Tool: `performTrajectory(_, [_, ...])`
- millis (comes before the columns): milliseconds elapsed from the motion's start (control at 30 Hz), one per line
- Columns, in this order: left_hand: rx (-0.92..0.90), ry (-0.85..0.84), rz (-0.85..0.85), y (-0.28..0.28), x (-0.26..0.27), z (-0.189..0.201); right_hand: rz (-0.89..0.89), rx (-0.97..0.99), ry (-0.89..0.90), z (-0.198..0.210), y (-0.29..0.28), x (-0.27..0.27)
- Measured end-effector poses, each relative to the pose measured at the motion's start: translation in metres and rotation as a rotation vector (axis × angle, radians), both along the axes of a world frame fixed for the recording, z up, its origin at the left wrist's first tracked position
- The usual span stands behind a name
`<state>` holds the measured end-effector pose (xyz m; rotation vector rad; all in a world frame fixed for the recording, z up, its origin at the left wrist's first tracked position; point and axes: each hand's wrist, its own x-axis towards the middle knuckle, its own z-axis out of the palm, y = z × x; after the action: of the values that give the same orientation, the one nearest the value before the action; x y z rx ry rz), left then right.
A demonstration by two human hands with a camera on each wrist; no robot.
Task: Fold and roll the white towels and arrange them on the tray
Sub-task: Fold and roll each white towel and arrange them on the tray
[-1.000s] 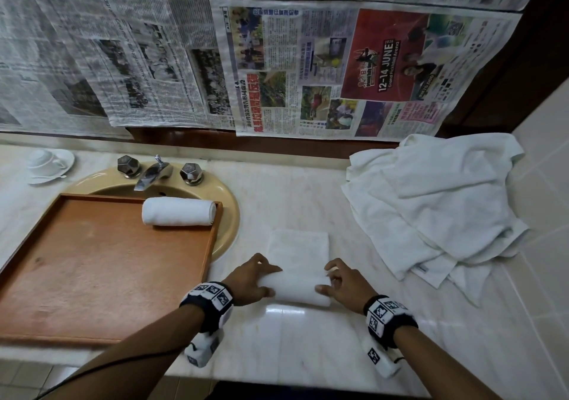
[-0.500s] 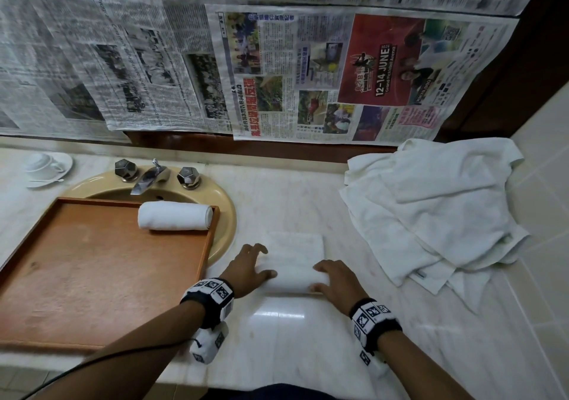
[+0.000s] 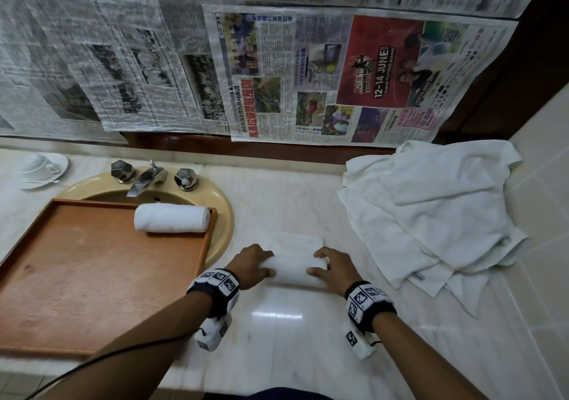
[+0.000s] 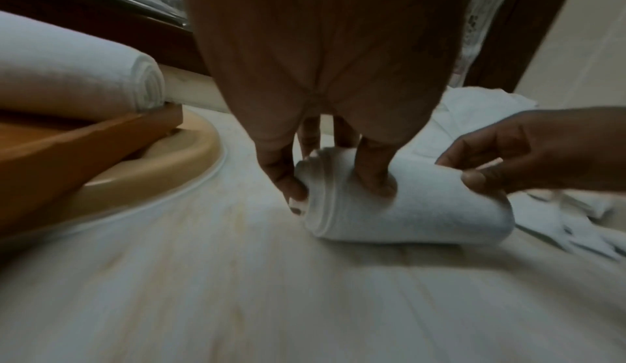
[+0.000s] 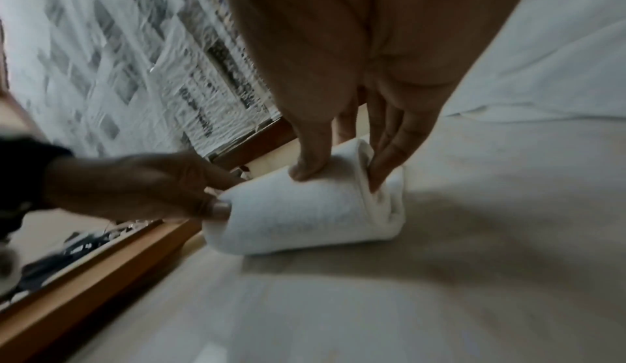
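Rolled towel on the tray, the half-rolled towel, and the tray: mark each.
rolled towel on the tray [image 3: 171, 218], head view, mid-roll.
half-rolled towel [image 3: 292, 272], head view, roll between the hands.
tray [image 3: 92, 276], head view, bare floor.

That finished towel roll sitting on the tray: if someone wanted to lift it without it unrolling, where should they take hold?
Probably around the middle of the rolled towel, coming down from above, the grip spanning its front and back sides. It lies on its side along the far edge of the tray, so the curved top is free. Closing across the middle should keep the layers wound; its spiral right end looks looser.
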<state>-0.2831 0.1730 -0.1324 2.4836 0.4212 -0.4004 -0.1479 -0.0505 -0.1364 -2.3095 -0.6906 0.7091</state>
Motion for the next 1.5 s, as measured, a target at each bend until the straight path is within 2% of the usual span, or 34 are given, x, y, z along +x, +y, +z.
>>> performTrajectory(133, [-0.144,0.137,-0.015,0.003,0.014,0.009,0.068,0.018,-0.081,0.003,-0.009,-0.006])
performTrajectory(300, [-0.188,0.215,0.047,0.001,0.021,0.007,-0.006,0.072,0.007,0.0,-0.01,-0.001])
performTrajectory(467, [-0.078,0.022,0.273,-0.007,0.013,0.0,-0.045,0.018,0.019,-0.002,0.006,0.015])
performTrajectory(567, [-0.102,-0.027,0.214,-0.007,0.0,-0.001,-0.034,-0.044,-0.006,-0.003,0.011,0.023])
performTrajectory(667, [-0.101,-0.035,0.199,-0.005,-0.005,-0.004,0.041,-0.071,-0.201,0.001,0.014,0.02])
performTrajectory(733, [-0.098,0.002,0.189,-0.003,0.0,-0.003,0.137,-0.001,-0.359,0.002,0.015,0.015])
performTrajectory(800, [-0.069,0.068,0.148,0.001,0.009,-0.001,0.263,0.021,-0.406,0.0,0.015,0.01])
performTrajectory(900, [-0.043,0.128,0.123,0.006,0.022,0.001,0.315,-0.028,-0.392,-0.006,0.016,0.006])
performTrajectory(1067, [-0.107,0.074,0.25,0.012,0.03,-0.001,0.266,-0.028,-0.257,-0.002,0.024,0.023])
performTrajectory(1200, [-0.076,0.161,0.085,0.015,0.037,-0.002,0.239,-0.004,-0.168,-0.004,0.022,0.03])
performTrajectory(1300, [-0.019,0.179,0.037,0.009,0.045,0.001,0.204,0.022,-0.1,-0.006,0.021,0.032])
performTrajectory(1500, [0.047,0.241,-0.081,-0.001,0.071,0.014,0.192,0.032,-0.093,-0.008,0.021,0.03])
